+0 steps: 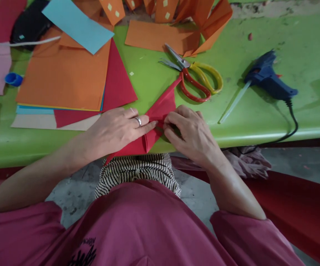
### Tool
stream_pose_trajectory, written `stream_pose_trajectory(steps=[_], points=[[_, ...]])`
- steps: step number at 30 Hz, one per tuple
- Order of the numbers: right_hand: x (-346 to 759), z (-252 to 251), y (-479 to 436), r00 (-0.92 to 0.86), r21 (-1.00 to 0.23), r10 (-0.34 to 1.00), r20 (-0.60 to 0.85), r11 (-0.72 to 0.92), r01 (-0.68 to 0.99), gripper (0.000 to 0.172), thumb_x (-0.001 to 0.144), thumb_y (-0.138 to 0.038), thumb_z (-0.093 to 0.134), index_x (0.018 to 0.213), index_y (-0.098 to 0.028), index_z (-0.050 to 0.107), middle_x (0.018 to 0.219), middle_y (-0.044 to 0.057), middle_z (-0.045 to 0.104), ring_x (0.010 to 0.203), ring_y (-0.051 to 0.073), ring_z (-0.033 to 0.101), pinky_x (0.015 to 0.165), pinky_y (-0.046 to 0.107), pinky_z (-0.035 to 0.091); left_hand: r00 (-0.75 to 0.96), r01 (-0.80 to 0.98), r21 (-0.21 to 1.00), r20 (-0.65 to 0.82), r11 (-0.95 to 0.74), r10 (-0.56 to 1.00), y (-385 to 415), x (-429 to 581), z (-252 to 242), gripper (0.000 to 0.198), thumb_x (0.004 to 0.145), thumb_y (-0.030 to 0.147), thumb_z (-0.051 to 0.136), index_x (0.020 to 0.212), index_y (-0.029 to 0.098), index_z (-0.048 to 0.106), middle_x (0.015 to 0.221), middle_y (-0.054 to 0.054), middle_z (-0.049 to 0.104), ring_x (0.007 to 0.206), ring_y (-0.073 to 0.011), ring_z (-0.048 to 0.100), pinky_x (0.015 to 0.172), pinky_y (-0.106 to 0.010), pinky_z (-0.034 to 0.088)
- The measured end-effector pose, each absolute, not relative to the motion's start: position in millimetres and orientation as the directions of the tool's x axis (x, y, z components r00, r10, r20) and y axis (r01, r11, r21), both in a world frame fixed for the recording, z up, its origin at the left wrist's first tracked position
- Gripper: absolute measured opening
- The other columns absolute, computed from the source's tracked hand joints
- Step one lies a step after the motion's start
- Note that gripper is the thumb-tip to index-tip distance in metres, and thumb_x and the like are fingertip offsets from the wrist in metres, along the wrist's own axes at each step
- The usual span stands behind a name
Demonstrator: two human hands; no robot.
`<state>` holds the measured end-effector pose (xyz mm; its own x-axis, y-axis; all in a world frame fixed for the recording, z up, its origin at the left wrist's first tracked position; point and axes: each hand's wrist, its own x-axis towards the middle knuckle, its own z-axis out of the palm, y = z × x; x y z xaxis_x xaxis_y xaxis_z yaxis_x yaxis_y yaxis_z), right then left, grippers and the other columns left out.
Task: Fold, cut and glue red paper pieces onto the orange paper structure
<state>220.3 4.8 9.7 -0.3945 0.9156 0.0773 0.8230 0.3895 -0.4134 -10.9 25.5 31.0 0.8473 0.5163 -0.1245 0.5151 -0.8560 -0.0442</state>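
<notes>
A folded red paper (161, 109) lies at the near edge of the green table (259, 118), one pointed end aimed toward the scissors. My left hand (115, 129), wearing a ring, lies flat on the paper's left part with fingers stretched along a crease. My right hand (189, 131) has its fingers curled and pressed onto the paper's right part, fingertips meeting the left ones at the fold. The paper's lower corner hangs over the table edge.
Scissors (195, 75) with yellow and red handles lie just beyond the paper. A blue glue gun (268, 79) with its cord rests to the right. A stack of orange, red and blue sheets (65, 74) sits at left; folded orange paper pieces (176, 22) stand behind.
</notes>
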Motion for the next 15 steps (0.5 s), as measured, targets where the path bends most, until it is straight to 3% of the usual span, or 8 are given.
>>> stream_pose_trajectory(steps=[6, 11, 15], points=[[223, 11, 4, -0.396, -0.429, 0.914, 0.089, 0.394, 0.812, 0.01, 0.089, -0.024, 0.053, 0.083, -0.022, 0.06, 0.088, 0.006, 0.06, 0.08, 0.022, 0.054, 0.076, 0.038, 0.038, 0.84, 0.526, -0.045, -0.126, -0.849, 0.528, 23, -8, 32, 0.052, 0.102, 0.005, 0.037, 0.15, 0.021, 0.05, 0.131, -0.009, 0.068, 0.109, -0.0227, 0.065, 0.09, -0.036, 0.049], [237, 11, -4, -0.27, -0.533, 0.922, 0.276, 0.381, 0.755, 0.015, 0.093, -0.029, 0.06, 0.102, -0.02, 0.067, 0.092, 0.006, 0.061, 0.077, 0.018, 0.057, 0.066, 0.033, 0.046, 0.845, 0.513, -0.1, -0.115, -0.852, 0.522, 21, -7, 30, 0.056, 0.099, 0.002, 0.032, 0.151, 0.02, 0.048, 0.133, -0.009, 0.067, 0.111, -0.0233, 0.063, 0.092, -0.038, 0.051], [245, 4, -11, -0.392, -0.416, 0.849, 0.355, 0.519, 0.747, 0.026, 0.097, -0.022, 0.053, 0.115, -0.026, 0.071, 0.1, 0.008, 0.061, 0.088, 0.021, 0.059, 0.076, 0.038, 0.049, 0.851, 0.51, -0.071, -0.107, -0.857, 0.515, 21, -9, 28, 0.057, 0.099, 0.003, 0.034, 0.152, 0.02, 0.046, 0.135, -0.009, 0.067, 0.11, -0.0237, 0.064, 0.092, -0.039, 0.051]])
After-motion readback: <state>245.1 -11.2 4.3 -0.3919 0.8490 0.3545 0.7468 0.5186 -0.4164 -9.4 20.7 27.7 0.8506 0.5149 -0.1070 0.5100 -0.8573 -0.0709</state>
